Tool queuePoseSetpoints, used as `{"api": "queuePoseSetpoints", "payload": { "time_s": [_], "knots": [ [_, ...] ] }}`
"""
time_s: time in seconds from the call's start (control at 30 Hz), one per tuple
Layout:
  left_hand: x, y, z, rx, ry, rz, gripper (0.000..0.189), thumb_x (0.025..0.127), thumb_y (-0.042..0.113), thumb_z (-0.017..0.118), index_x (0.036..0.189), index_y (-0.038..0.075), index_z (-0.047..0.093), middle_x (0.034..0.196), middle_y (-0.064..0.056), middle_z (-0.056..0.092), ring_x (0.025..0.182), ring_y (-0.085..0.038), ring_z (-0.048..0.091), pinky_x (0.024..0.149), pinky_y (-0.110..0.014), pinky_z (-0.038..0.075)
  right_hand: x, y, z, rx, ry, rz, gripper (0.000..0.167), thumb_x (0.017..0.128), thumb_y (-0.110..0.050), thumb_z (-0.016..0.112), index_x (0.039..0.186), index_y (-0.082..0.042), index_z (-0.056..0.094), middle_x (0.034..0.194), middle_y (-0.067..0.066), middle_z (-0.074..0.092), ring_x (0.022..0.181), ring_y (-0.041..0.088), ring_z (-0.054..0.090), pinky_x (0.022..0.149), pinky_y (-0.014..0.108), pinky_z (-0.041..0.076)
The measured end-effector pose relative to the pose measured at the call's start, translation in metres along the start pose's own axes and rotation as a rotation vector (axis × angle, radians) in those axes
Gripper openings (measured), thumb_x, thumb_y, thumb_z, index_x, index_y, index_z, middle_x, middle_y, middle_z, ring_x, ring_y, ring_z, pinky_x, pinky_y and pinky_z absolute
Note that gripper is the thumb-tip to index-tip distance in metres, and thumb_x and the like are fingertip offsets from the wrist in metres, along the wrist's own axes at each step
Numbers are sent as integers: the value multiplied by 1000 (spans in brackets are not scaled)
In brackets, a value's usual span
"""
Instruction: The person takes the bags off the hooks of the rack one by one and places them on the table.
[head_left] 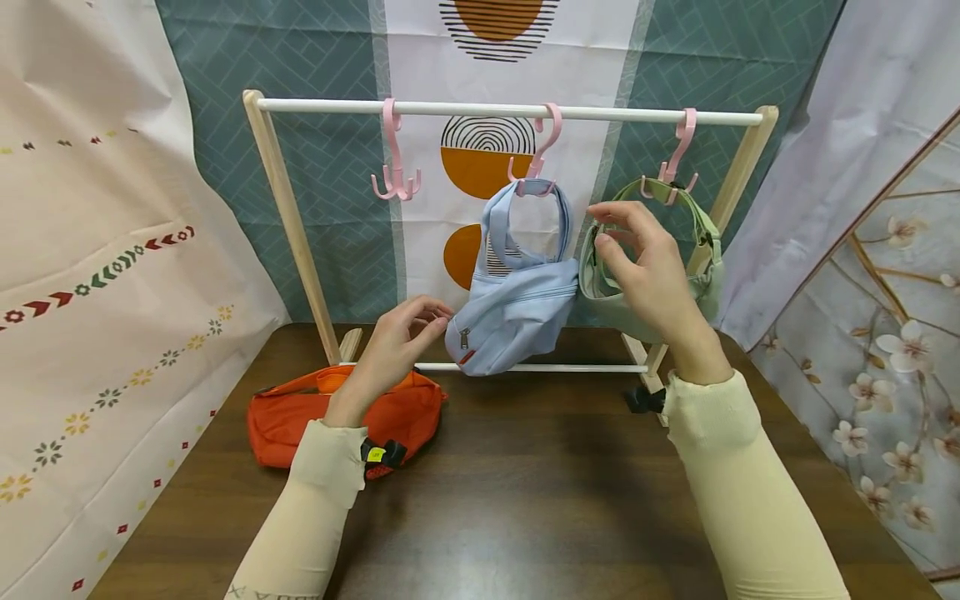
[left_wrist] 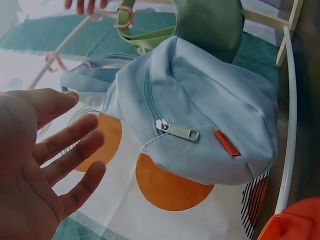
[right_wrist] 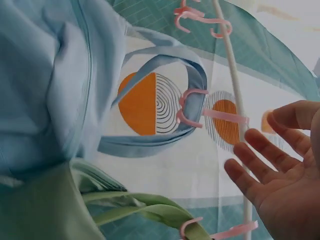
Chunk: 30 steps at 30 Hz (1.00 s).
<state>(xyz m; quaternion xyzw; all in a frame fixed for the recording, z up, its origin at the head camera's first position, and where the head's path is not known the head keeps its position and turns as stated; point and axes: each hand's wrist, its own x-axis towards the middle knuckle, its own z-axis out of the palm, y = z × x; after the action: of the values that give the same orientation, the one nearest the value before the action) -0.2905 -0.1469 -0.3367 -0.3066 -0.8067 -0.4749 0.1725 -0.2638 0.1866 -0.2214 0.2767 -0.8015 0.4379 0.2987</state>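
A light blue sling bag (head_left: 517,312) hangs by its strap from the middle pink hook (head_left: 551,137), its zipper end tilted down to the left. Just left of that end is my left hand (head_left: 397,337); the left wrist view shows its fingers spread and apart from the bag, holding nothing. My right hand (head_left: 648,271) is raised in front of a green bag (head_left: 607,312), which hangs from the right pink hook (head_left: 684,137) and is partly hidden by it. In the right wrist view the right hand's fingers are loosely extended, with nothing in them.
A white rail (head_left: 465,108) on a wooden stand (head_left: 288,217) carries the hooks. The left pink hook (head_left: 393,158) bears no bag. An orange-red bag (head_left: 281,425) lies on the brown table (head_left: 510,500), partly behind the left forearm. Patterned cloths surround the table.
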Motion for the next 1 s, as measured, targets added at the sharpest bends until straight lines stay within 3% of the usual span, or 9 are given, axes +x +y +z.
{"api": "queuePoseSetpoints", "payload": {
  "time_s": [0.17,0.27,0.5,0.83,1.0],
  "knots": [
    [2,0,5,11,50,65,16,103,10,65,118,5,71,117,-9,64,108,-27,60,96,-51,52,16,-3,-4,-78,-12,-43,34,104,-4,56,138,-2,62,139,13,58,135,24,50,116,45,38],
    [5,1,9,8,62,103,17,103,10,66,118,4,70,121,-9,61,115,-30,56,99,-51,48,24,-4,-7,-115,-20,-53,35,104,-3,57,139,-4,62,143,10,56,139,22,46,118,41,34],
    [17,10,12,34,71,138,20,104,18,65,123,10,69,132,-5,54,129,-23,48,108,-48,41,46,-4,-12,-180,-36,-116,41,102,-1,57,143,-5,58,152,10,49,145,19,41,120,32,28],
    [44,30,11,93,95,220,30,105,20,64,133,9,64,139,-8,50,134,-23,44,112,-46,38,81,-10,-10,-273,-69,-126,47,104,-7,57,151,-9,52,160,5,42,151,10,31,120,23,22],
    [50,38,12,108,95,220,30,106,22,61,134,10,65,140,-7,50,134,-21,43,111,-44,39,88,-10,-7,-311,-83,-120,48,105,-10,58,152,-11,51,160,2,41,152,8,29,121,23,21]
  ]
}}
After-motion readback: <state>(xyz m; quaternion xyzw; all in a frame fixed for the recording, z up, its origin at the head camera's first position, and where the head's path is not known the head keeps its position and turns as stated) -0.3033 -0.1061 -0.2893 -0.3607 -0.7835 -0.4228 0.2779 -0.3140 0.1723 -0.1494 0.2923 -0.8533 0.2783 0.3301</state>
